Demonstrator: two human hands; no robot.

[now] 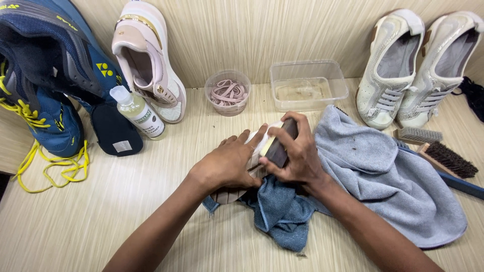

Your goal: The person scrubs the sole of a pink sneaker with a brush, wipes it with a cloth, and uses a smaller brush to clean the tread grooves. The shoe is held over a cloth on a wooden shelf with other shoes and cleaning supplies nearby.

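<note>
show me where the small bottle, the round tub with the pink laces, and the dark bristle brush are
small bottle (138, 113), head view, on its label.
round tub (228, 92), head view, on its near wall.
dark bristle brush (452, 158), head view, on the bristles.

Both forearms are seen bare to the elbow; no sleeves, gloves, rings or watch are worn on the hands (229, 163).

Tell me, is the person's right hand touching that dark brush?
Touching. The head view shows the right hand with fingers wrapped over the dark brush, pressing it on the shoe held by the left hand.

Bare tabletop (166, 166) beside bottle (138, 113)
</note>
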